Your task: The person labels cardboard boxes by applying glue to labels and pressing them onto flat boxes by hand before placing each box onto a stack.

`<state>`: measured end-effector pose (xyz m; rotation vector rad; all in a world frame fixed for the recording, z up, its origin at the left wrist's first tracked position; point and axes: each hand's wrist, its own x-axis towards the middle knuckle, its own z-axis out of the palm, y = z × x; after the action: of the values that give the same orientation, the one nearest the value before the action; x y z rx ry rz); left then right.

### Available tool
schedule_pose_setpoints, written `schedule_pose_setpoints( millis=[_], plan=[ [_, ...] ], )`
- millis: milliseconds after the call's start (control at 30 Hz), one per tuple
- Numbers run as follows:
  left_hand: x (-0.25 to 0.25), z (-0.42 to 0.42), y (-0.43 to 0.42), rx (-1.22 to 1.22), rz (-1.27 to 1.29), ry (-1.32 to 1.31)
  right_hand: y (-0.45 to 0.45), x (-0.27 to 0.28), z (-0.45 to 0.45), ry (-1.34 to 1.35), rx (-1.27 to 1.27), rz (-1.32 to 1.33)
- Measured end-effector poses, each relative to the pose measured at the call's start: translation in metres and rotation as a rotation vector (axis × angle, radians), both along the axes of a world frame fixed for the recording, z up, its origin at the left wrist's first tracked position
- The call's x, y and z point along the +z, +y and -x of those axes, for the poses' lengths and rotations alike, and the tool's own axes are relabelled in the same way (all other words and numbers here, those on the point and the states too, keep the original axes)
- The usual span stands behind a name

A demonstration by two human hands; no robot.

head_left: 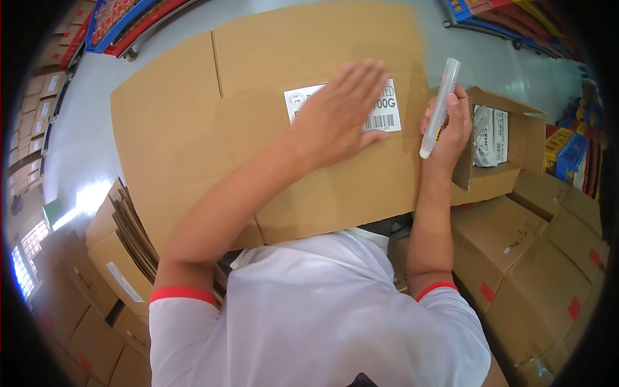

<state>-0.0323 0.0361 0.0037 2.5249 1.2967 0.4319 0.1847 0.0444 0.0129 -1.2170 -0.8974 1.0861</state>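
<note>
A flattened brown cardboard carton (271, 148) lies in front of my body. A white printed label (389, 116) with a barcode is on its right part. My left hand (338, 116) lies over the label, fingers stretched and slightly blurred, hiding the label's middle. Beyond the carton's right edge, my right hand (456, 126) is closed round a translucent glue tube (441, 106), held upright at a slant. A bit of yellow shows on the tube near the fingers.
To the right stands an open carton (532, 138) holding printed label sheets (491, 135). Closed cartons (509, 258) are stacked at lower right. Folded cardboard sheets (132, 226) stand at left. Wheeled racks (119, 32) stand on the grey floor beyond.
</note>
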Motion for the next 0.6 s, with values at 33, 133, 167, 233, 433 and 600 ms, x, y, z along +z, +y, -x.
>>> schedule_pose_setpoints(
  millis=[33, 133, 167, 233, 433, 600],
  plan=[
    [-0.004, -0.017, 0.005, -0.072, -0.035, -0.038, 0.001, 0.0, 0.0, 0.023, -0.014, 0.007],
    [-0.005, -0.043, -0.003, -0.19, -0.104, -0.006, 0.001, 0.0, -0.002, 0.074, -0.013, -0.006],
    [-0.003, -0.046, -0.011, -0.241, -0.13, 0.069, 0.0, -0.001, -0.003, 0.107, -0.004, -0.021],
    [0.0, -0.042, -0.032, -0.261, -0.115, 0.085, -0.002, -0.002, -0.005, 0.145, 0.017, -0.042],
    [0.01, 0.011, -0.1, -0.462, 0.122, -0.008, 0.0, -0.009, 0.005, 0.017, -0.113, -0.055],
    [0.024, 0.173, -0.113, 0.616, 0.001, 0.004, -0.011, -0.015, 0.001, -0.203, -0.006, -0.046]
  ],
)
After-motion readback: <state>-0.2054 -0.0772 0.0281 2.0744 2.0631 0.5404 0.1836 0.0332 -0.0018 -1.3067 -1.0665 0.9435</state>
